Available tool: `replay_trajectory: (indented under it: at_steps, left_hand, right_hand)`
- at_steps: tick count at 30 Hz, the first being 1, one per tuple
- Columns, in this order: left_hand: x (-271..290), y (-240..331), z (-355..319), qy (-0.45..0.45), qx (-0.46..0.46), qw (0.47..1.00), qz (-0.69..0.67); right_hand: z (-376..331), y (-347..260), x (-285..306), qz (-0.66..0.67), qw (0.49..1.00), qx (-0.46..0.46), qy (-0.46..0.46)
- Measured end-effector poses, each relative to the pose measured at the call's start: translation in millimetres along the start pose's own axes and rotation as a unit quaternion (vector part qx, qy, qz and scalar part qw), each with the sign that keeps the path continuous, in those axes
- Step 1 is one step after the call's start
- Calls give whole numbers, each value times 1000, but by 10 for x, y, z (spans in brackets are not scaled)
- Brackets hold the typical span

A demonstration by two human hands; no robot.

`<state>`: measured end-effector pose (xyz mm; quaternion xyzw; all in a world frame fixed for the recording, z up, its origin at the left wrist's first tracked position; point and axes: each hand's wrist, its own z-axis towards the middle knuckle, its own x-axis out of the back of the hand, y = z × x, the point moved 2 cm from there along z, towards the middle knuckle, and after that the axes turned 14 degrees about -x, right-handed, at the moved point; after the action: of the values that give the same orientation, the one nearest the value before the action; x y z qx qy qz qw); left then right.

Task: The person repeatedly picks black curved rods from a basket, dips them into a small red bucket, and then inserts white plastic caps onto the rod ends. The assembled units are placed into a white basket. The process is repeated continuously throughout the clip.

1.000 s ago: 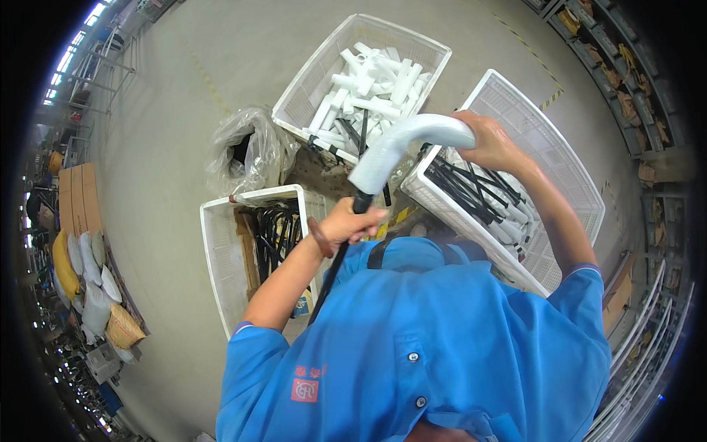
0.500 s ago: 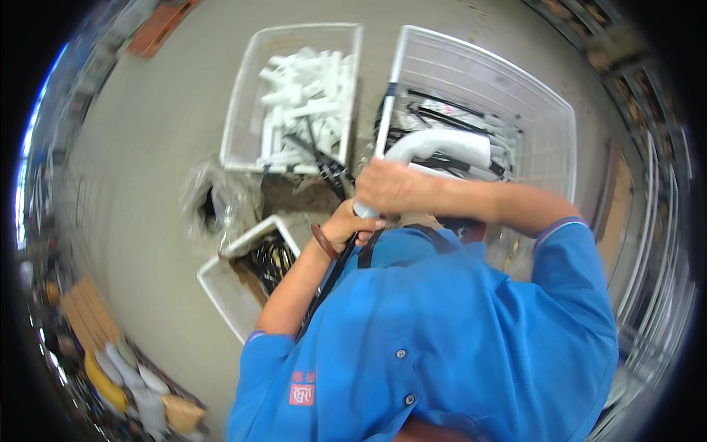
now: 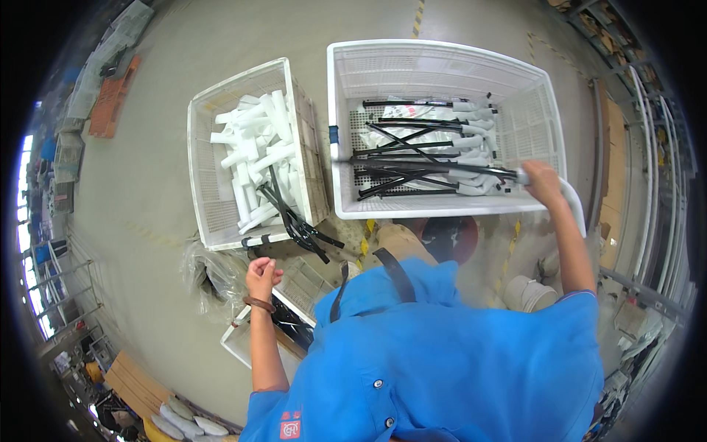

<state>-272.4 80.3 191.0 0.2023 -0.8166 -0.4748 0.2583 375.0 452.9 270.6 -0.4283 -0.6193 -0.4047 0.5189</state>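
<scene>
Nearest the camera, the person's blue shirt [image 3: 442, 361] fills the lower middle of the head view, with a dark strap [image 3: 394, 274] across the shoulder. The left hand [image 3: 262, 278], banded at the wrist, hangs free above a small white bin [image 3: 243, 340] of dark parts; its fingers are loosely curled and hold nothing. Beside it lies a crumpled clear plastic bag [image 3: 210, 274]. Just beyond, a bundle of black rods [image 3: 298, 221] leans over the near rim of the left white crate [image 3: 205, 177], which is loaded with white plastic tube pieces [image 3: 254, 158]. Further right, the right hand [image 3: 543, 184] is closed around the white curved handle [image 3: 573, 202] of an assembled piece, at the near right corner of the large right white crate [image 3: 442, 62]. The black shaft [image 3: 434, 168] of that piece extends leftward across the crate interior, lying over other finished rod-and-handle assemblies [image 3: 442, 129] stacked on the crate floor. Judged from this posture, the step in hand is depositing the assembled piece into the large crate. The next move would call for lowering the handle end until the piece rests level on the stack, then opening the right fingers cleanly so the shaft does not snag neighbouring rods. The left hand is well placed to pick up a fresh black rod or white tube piece from the left crate. Beyond the crates lies bare concrete floor [image 3: 155, 88].
</scene>
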Motion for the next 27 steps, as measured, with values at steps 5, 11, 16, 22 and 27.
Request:
replay_trajectory:
  at_steps: [5,11,16,22,27]
  left_hand:
    - [-313,-914,-91,21,177,980,-82]
    - [-595,-1437,-854,46,261,960,-91]
    - [-719,-1804,-1331,115,343,928,-92]
    - [-948,-2319,-1784,155,362,890,-231]
    - [-1051,-2499,-2357,191,350,877,-269]
  right_hand:
    - [1375,457,-658,-76,994,-77,-24]
    - [2934,-174,-1351,-205,960,-185,44]
    - [2800,-2594,-1441,253,959,103,83]
    - [592,-5698,-1895,315,846,293,-314]
    - [-98,-6558,-2922,105,939,116,-307]
